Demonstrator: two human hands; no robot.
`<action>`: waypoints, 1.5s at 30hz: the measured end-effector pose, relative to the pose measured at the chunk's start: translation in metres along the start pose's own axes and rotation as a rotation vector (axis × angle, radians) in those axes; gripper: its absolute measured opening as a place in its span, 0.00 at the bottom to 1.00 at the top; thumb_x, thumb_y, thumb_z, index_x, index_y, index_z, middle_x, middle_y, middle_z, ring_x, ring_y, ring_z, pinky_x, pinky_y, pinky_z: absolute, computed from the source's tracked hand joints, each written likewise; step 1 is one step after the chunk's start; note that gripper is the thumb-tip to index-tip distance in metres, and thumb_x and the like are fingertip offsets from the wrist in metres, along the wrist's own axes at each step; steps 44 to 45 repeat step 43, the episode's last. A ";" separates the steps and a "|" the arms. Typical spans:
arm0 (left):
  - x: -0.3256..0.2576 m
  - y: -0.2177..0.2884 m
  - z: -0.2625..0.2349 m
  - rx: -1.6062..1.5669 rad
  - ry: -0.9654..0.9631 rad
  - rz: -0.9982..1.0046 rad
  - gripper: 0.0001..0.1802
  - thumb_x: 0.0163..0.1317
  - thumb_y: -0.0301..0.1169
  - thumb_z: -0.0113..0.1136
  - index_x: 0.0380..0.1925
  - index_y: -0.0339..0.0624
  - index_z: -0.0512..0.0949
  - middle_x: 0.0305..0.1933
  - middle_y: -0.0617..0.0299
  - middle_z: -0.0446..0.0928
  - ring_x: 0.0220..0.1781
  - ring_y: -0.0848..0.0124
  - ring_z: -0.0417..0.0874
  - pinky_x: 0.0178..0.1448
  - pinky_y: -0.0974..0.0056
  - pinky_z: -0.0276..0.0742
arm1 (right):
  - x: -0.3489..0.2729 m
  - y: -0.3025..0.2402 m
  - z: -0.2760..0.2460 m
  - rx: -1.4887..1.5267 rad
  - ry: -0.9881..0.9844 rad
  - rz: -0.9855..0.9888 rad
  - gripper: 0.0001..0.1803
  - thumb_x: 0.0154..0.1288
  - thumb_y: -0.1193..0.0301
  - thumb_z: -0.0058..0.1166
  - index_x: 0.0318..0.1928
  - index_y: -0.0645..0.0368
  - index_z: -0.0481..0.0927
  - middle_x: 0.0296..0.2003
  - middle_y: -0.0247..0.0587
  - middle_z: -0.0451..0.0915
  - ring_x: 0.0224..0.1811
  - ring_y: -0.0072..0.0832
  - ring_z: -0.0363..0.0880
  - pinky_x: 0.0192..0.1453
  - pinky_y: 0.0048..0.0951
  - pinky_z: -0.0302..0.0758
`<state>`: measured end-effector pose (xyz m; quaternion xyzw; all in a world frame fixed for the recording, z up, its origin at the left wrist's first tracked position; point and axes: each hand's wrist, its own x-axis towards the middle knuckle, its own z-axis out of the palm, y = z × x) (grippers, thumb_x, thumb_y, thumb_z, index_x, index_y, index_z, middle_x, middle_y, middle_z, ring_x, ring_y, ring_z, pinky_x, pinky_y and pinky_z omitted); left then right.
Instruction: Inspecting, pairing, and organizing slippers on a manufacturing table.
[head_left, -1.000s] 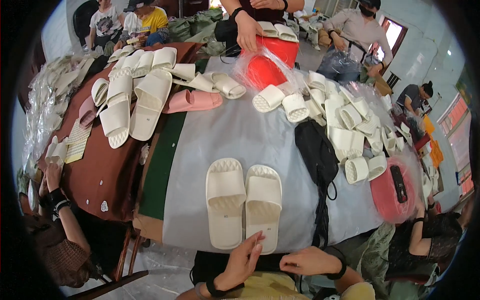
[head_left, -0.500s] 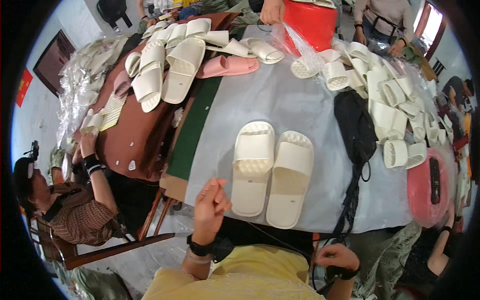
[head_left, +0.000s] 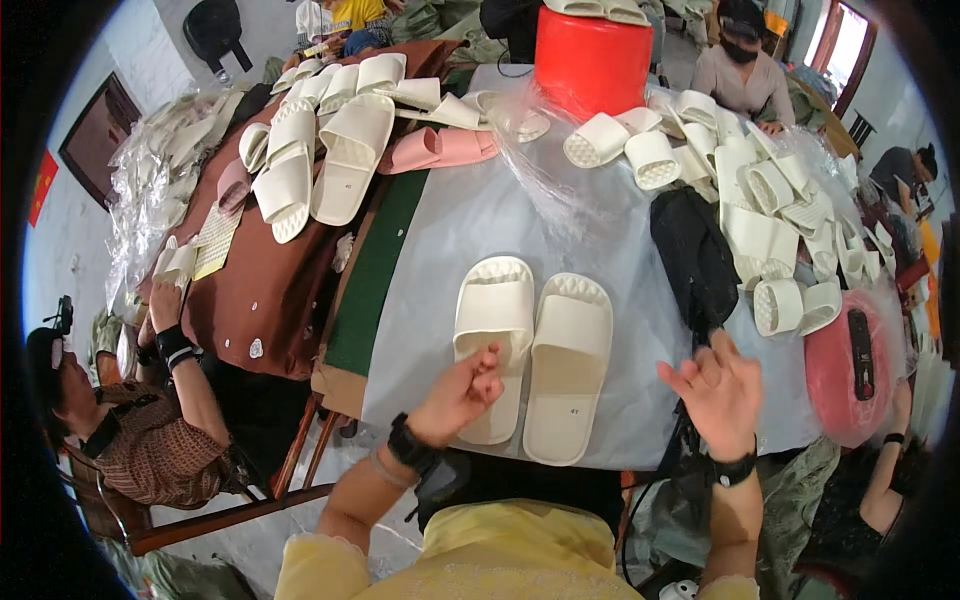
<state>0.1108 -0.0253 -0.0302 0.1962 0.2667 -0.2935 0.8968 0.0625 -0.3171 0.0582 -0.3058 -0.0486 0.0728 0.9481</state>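
A pair of cream-white moulded foam slide slippers (head_left: 535, 350) lies side by side in the centre of the frame, on a grey plastic sheet (head_left: 470, 215) that covers the table. Each slipper has a smooth wide strap and a small dimpled pattern at the toe end of the sole; the material looks soft and matte.

The left hand (head_left: 458, 395) is in the lower centre, with a black band on the wrist. Its fingers are curled loosely and hold nothing; the fingertips are over the heel part of the left slipper, but whether they touch it cannot be told. The right hand (head_left: 718, 390) is at the lower right, open with fingers spread, palm partly up, and it is empty. It is just beside the right slipper, to its right.

A black fabric bag (head_left: 693, 255) lies right of the pair. In the upper right many more cream slippers (head_left: 770, 215) are heaped. A red plastic bucket (head_left: 592, 60) stands at the upper centre, and pink slippers (head_left: 440, 148) lie at its left. On the brown cloth (head_left: 265, 290) at the upper left are other cream slippers.
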 end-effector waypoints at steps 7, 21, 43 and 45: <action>0.047 0.002 0.012 0.527 0.125 0.301 0.06 0.61 0.26 0.41 0.26 0.41 0.68 0.21 0.68 0.63 0.17 0.78 0.59 0.21 0.73 0.56 | 0.140 0.067 0.007 -1.067 -0.037 0.216 0.19 0.60 0.62 0.50 0.46 0.63 0.69 0.29 0.30 0.70 0.22 0.20 0.66 0.32 0.23 0.67; 0.050 0.000 0.015 0.642 0.062 0.298 0.07 0.61 0.24 0.40 0.34 0.38 0.70 0.26 0.65 0.66 0.21 0.77 0.62 0.28 0.70 0.64 | 0.211 0.147 -0.015 -1.771 -0.066 0.249 0.23 0.47 0.58 0.57 0.33 0.69 0.79 0.33 0.60 0.78 0.39 0.49 0.78 0.44 0.42 0.74; 0.070 0.062 0.057 1.582 -0.155 0.820 0.14 0.66 0.36 0.43 0.39 0.38 0.75 0.39 0.54 0.79 0.36 0.60 0.81 0.39 0.61 0.76 | 0.074 0.122 -0.007 -0.295 0.155 0.248 0.20 0.65 0.58 0.41 0.47 0.61 0.67 0.37 0.36 0.73 0.35 0.23 0.72 0.41 0.28 0.70; 0.070 0.062 0.057 1.582 -0.155 0.820 0.14 0.66 0.36 0.43 0.39 0.38 0.75 0.39 0.54 0.79 0.36 0.60 0.81 0.39 0.61 0.76 | 0.074 0.122 -0.007 -0.295 0.155 0.248 0.20 0.65 0.58 0.41 0.47 0.61 0.67 0.37 0.36 0.73 0.35 0.23 0.72 0.41 0.28 0.70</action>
